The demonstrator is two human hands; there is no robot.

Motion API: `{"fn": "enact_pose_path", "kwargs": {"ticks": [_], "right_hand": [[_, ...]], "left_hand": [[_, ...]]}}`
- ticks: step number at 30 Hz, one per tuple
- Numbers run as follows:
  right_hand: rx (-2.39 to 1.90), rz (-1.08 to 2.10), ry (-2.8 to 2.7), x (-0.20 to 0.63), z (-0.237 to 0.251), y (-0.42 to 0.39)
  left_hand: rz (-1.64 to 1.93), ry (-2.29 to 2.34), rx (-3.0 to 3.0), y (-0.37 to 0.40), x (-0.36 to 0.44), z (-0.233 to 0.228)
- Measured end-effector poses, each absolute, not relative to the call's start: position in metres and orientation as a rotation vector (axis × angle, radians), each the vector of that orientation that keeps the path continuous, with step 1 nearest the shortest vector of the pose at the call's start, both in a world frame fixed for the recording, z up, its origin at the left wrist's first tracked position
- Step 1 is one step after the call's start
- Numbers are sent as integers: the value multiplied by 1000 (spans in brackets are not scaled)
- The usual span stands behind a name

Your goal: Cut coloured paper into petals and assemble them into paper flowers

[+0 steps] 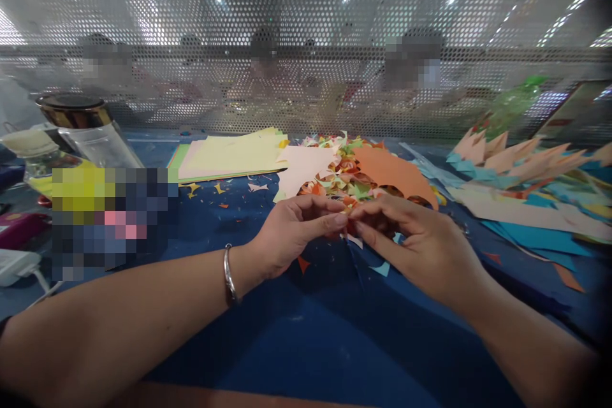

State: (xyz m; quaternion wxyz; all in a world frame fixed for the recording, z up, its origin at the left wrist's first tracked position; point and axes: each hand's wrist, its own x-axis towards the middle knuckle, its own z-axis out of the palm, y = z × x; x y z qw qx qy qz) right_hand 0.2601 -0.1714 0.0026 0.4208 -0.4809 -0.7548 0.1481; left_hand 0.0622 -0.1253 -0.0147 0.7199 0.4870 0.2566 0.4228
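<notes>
Two hands meet over the blue table (306,344) near its middle, before a heap of paper scraps (349,178) and a stack of sheets (229,156) toward the far edge. The left hand (291,229) and right hand (415,242) pinch a small scrap (352,237) between touching fingertips.

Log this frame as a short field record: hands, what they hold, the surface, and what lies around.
left hand: fingertips pinched on a small paper piece, bangle on the wrist
right hand: fingertips meet the left hand's on the same piece
surface: blue table cover
behind hands: heap of small coloured paper cutouts, orange sheet
left: stack of pale yellow sheets, clear jar
right: jagged paper offcuts
back: perforated metal screen
</notes>
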Motion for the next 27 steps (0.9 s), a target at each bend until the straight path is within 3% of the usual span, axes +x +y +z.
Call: {"fn": "enact_pose_path", "kwargs": {"ticks": [27], "right_hand": [[-1112, 312, -2117, 262, 3, -171]], "left_hand": [[833, 775, 1085, -127, 63, -5]]}}
